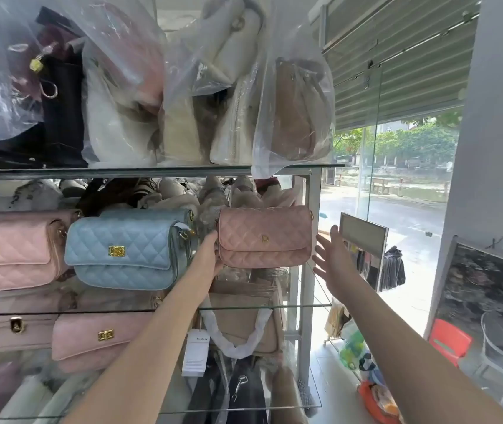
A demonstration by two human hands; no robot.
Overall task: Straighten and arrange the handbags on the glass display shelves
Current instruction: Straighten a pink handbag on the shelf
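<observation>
Placing step: left hand (210, 255) grips the pink handbag (265, 237) by its end; right hand (333, 261) fingers spread, released; next, probably squaring it on the glass shelf (305, 306).

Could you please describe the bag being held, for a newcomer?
Along the middle glass shelf, look right of the blue quilted bag. The pink quilted bag in the left hand bears a small gold D, not a gold clasp like its neighbours.
</observation>
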